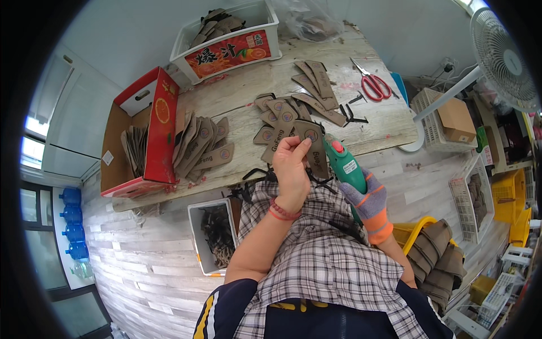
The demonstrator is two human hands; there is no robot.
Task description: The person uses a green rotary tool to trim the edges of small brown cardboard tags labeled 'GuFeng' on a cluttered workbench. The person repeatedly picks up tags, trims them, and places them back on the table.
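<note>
My bare left hand (291, 169) pinches a flat tan-brown printed patch (317, 159) with a round emblem, thumb on its face. A grey and orange glove covers my right hand (368, 198), which is wrapped round a green handheld power tool (347, 167). The tool's head is close beside the patch's right edge; I cannot tell whether they touch. Just beyond my left hand lies a loose pile of similar patches (276, 116). Farther back, more of them are fanned out in another stack (317, 82). Thin black offcuts (353, 116) are scattered to the right of that stack.
Red-handled scissors (374, 86) lie at the table's right. A red carton (161, 133) and a white bin (226, 53) hold patches. Below the table edge stands a box of dark scraps (217, 234). Brown pieces fill a yellow basket (420, 231) by my right arm. A white fan (504, 59) stands right.
</note>
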